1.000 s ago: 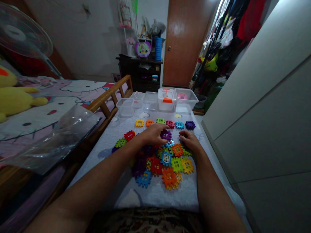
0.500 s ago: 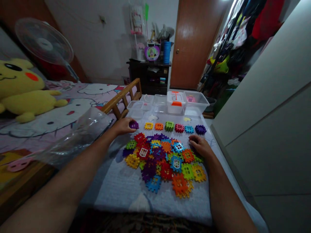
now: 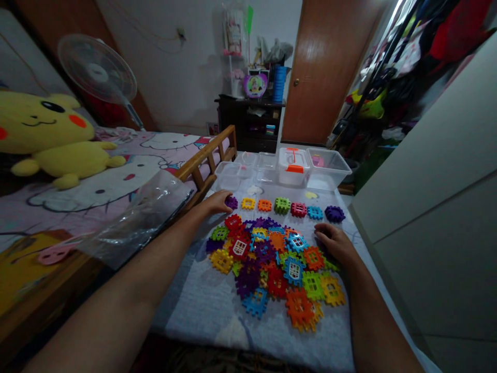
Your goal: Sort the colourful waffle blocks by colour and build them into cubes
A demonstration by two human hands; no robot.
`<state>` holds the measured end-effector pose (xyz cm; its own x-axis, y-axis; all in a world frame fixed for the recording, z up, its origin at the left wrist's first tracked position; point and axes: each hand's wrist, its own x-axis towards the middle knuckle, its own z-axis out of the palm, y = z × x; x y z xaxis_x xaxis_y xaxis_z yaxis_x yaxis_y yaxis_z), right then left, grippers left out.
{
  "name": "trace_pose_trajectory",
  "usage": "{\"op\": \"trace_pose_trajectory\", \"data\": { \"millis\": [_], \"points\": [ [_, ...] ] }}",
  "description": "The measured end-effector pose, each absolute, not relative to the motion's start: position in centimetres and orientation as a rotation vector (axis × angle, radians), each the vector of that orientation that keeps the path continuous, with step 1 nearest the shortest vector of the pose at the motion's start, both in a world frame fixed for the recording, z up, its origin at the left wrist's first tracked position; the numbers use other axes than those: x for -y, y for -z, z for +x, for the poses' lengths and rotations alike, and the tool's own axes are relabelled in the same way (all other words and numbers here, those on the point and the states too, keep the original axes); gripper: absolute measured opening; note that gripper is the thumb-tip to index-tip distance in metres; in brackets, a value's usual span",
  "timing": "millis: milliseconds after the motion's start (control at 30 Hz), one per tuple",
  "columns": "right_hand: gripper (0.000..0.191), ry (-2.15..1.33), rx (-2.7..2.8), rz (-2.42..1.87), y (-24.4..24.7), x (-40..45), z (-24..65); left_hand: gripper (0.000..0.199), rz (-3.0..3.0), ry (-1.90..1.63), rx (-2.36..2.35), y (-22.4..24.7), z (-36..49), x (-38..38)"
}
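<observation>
My left hand [image 3: 218, 202] is at the left end of a row of block stacks, with its thumb and fingers closed around a purple notched building block [image 3: 232, 202]. The row beside it runs through a yellow block [image 3: 248, 203], an orange one [image 3: 264, 205], a green stack [image 3: 281, 205], a red stack [image 3: 298, 210], a blue one [image 3: 315, 212] and a dark purple stack [image 3: 334, 214]. Over the right edge of the block pile [image 3: 276, 284] rests my right hand [image 3: 334, 242], fingers loosely apart and nothing visible in them. The pile mixes many colours, some pieces with white window grids.
Behind the row stand a lidded clear box with orange clips [image 3: 294, 168], an open clear bin [image 3: 329, 168] and clear trays [image 3: 229, 176]. A wooden bed rail [image 3: 205, 155] and a plastic bag [image 3: 151, 212] lie left; a white cabinet [image 3: 435, 171] bounds the right.
The camera view has turned slightly left, so the scene sits farther right. My left hand has brought the purple block a little closer to the yellow one. My right hand stays by the pile.
</observation>
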<state>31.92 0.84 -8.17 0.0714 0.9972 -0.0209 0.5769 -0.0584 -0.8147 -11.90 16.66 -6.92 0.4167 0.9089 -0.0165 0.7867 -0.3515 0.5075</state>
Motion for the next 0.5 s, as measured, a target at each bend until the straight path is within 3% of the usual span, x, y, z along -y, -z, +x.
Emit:
{"op": "trace_pose_trajectory", "data": {
  "millis": [200,500],
  "points": [
    [0.037,-0.812,1.589,-1.729,8.3,-1.0,32.0,0.047,2.217,-0.216,-1.448,7.4,-12.8,-17.6],
    [0.027,-0.760,1.585,-1.670,8.5,-1.1,31.8,0.027,2.334,-0.072,-1.453,5.8,-11.0,-17.2]
  ]
}}
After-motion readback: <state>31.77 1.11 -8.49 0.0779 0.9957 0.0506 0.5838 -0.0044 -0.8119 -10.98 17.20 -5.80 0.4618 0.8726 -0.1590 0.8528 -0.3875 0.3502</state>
